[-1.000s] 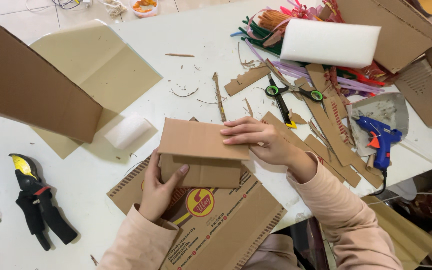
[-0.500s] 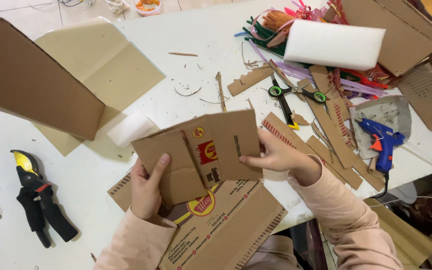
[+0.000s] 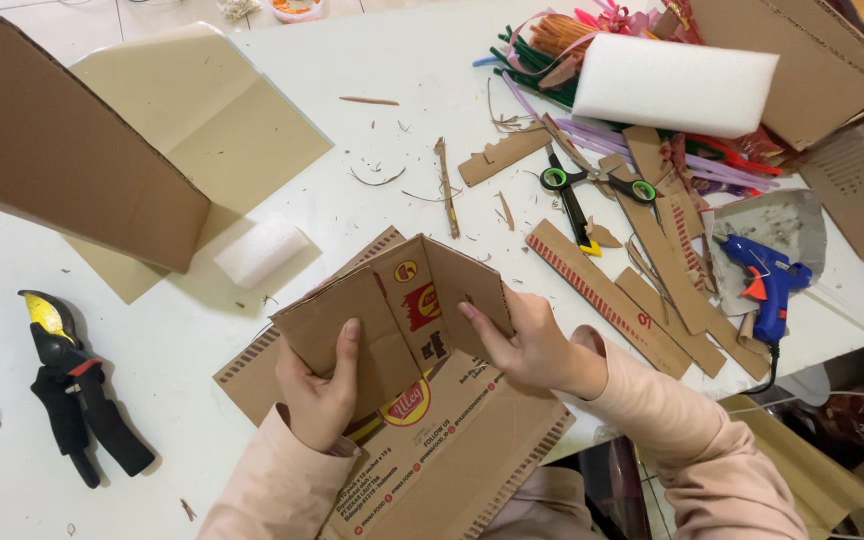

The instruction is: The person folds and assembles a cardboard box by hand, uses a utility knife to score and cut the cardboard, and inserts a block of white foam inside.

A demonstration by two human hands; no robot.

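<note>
I cannot see my left hand's [image 3: 320, 388] fingers behind the folded brown cardboard piece [image 3: 392, 315]. The large brown cardboard box [image 3: 62, 150] is cut off at the left edge.

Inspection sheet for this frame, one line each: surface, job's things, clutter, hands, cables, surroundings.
Surface: white table, littered with small scraps.
Job's things: folded cardboard piece held up over a flat cardboard sheet.
Clutter: scissors, blue glue gun, cardboard strips, white foam block, small foam piece, black pruning shears, large cardboard panel, pile of coloured sticks.
Hands: left hand grips the piece's left flap; right hand holds its right flap.
Cables: glue gun cord runs off the table edge.
Surroundings: tiled floor, more cardboard at right.
</note>
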